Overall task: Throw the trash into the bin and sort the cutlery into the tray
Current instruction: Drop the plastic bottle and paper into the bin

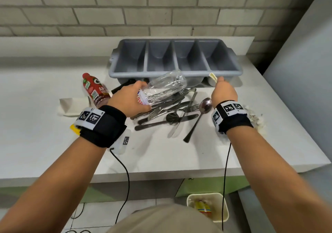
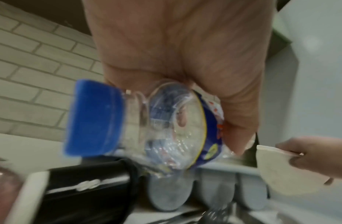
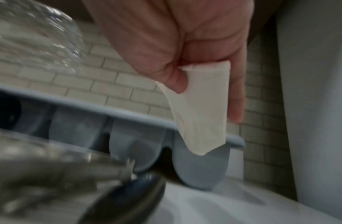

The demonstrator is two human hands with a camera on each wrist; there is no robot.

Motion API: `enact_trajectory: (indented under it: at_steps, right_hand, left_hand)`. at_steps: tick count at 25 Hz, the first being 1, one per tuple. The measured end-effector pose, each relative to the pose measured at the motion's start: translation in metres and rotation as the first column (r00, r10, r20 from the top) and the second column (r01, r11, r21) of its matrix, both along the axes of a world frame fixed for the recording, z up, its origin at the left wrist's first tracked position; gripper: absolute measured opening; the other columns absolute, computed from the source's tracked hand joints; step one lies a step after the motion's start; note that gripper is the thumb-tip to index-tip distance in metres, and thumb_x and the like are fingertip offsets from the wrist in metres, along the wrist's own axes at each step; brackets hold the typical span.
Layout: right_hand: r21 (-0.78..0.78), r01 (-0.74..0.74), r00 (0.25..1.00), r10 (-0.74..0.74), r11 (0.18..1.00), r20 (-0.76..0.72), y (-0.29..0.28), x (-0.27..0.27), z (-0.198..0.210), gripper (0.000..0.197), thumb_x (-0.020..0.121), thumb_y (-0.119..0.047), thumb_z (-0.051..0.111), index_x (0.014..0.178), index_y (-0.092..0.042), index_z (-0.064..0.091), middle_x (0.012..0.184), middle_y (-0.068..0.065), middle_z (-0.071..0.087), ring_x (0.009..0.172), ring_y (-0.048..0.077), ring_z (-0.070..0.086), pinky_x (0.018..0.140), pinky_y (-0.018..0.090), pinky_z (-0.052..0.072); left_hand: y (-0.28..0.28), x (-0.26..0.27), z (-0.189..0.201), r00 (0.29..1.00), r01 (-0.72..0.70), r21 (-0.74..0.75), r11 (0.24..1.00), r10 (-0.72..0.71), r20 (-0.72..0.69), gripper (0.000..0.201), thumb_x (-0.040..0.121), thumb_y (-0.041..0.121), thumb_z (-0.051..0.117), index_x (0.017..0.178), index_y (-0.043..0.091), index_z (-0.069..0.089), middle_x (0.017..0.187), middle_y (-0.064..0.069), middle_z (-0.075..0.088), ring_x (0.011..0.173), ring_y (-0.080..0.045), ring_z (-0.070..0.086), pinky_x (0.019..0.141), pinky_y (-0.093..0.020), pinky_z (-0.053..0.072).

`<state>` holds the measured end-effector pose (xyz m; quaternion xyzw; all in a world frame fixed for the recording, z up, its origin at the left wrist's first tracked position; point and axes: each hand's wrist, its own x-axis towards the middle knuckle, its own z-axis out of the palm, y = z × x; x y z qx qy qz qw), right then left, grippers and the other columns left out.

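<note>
My left hand grips an empty clear plastic bottle with a blue cap, held above the pile of forks, knives and spoons on the white counter. My right hand pinches a folded cream paper piece between thumb and fingers, just in front of the grey four-compartment cutlery tray. The tray's compartments look empty. A large spoon lies just left of my right wrist.
A red drink bottle lies at the left beside a white paper wrapper. A black object sits by the tray's front. Crumpled tissue lies by the right edge. A cream bin holding trash stands on the floor below.
</note>
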<state>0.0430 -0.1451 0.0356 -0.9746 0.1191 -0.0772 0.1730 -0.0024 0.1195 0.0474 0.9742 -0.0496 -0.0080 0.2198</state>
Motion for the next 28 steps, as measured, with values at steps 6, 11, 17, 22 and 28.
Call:
enact_trajectory:
  at_steps: [6, 11, 17, 22, 28]
  right_hand:
    - [0.189, 0.008, 0.973, -0.051, 0.982, 0.223, -0.047, -0.097, 0.019, 0.029, 0.091, 0.003, 0.035, 0.117, 0.002, 0.047, 0.105, 0.028, 0.062, 0.093, 0.044, 0.060, 0.071, 0.041, 0.045]
    - [0.525, 0.072, 0.890, -0.293, 0.848, 0.350, -0.116, -0.208, -0.018, 0.025, 0.081, -0.005, 0.042, 0.102, 0.001, 0.054, 0.065, 0.007, 0.052, 0.053, 0.026, 0.047, 0.048, 0.016, 0.032]
    - [0.675, 0.400, 0.797, -0.599, 0.620, 0.078, -0.155, -0.324, -0.104, 0.026, 0.074, -0.011, 0.044, 0.098, -0.014, 0.052, 0.067, -0.011, 0.055, 0.040, 0.015, 0.059, 0.044, 0.041, 0.053]
    - [0.598, 0.659, 0.725, -0.596, 0.456, -0.344, -0.147, -0.339, -0.214, 0.037, 0.081, 0.011, 0.045, 0.117, 0.006, 0.049, 0.090, 0.017, 0.060, 0.063, 0.034, 0.063, 0.067, 0.045, 0.058]
    - [0.513, 0.775, 0.629, -0.514, 0.368, -0.583, -0.124, -0.309, -0.384, 0.034, 0.085, 0.006, 0.041, 0.116, 0.002, 0.055, 0.108, 0.030, 0.065, 0.101, 0.041, 0.062, 0.077, 0.036, 0.047]
  left_hand:
    - [-0.083, -0.042, 0.018, 0.993, 0.059, -0.507, 0.860, -0.105, -0.062, 0.068, 0.056, 0.061, 0.061, 0.118, 0.034, 0.051, 0.090, -0.001, 0.065, 0.079, -0.020, 0.063, 0.056, -0.014, 0.051]
    - [-0.155, -0.101, -0.012, 0.963, -0.002, -0.815, 0.579, -0.220, -0.159, 0.049, 0.046, 0.040, 0.061, 0.094, 0.035, 0.049, 0.084, -0.001, 0.057, 0.076, -0.019, 0.054, 0.059, -0.026, 0.048]
    - [-0.220, -0.164, -0.095, 0.796, 0.110, -0.746, 0.657, -0.508, -0.330, 0.055, 0.050, 0.040, 0.065, 0.100, 0.040, 0.044, 0.092, 0.010, 0.062, 0.075, 0.003, 0.059, 0.075, -0.014, 0.048]
    - [-0.237, -0.177, -0.203, 0.729, 0.080, -0.465, 0.882, -0.370, -0.576, 0.066, 0.077, 0.023, 0.073, 0.135, 0.016, 0.043, 0.122, -0.008, 0.063, 0.098, -0.013, 0.058, 0.076, -0.005, 0.040]
    - [-0.243, -0.165, -0.382, 0.729, 0.094, -0.159, 0.983, -0.177, -0.661, 0.063, 0.077, 0.029, 0.071, 0.128, 0.007, 0.044, 0.117, -0.016, 0.066, 0.106, -0.029, 0.063, 0.091, -0.031, 0.048]
